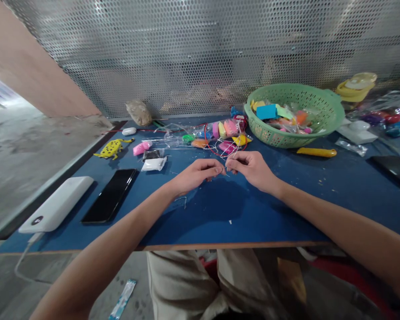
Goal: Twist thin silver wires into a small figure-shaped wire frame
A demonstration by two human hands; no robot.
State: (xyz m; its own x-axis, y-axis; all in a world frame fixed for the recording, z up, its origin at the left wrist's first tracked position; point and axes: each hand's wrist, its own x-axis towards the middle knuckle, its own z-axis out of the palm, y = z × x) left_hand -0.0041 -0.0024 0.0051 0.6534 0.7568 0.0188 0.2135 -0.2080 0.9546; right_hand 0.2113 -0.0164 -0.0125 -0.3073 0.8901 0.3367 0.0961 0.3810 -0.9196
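Observation:
My left hand [200, 172] and my right hand [250, 168] meet fingertip to fingertip above the middle of the blue table [213, 222]. Both are closed in a pinch on a thin metal wire [227, 174], of which short ends stick out between and above the fingers. Most of that wire is hidden by my fingers. Beyond my hands lie several straight wires [173, 145], a magenta clay packet [228, 147] and a yellow clay packet [242, 140]. A bent piece of wire [186, 202] rests on the table below my left wrist.
A green basket [295, 141] of colourful packets stands back right, with a yellow-handled cutter [316, 152] before it. Leftward lie a black phone [110, 195], a white power bank [58, 202], a spotted yellow toy frog [111, 149] and a white packet [154, 164]. Perforated metal [186, 58] closes the back.

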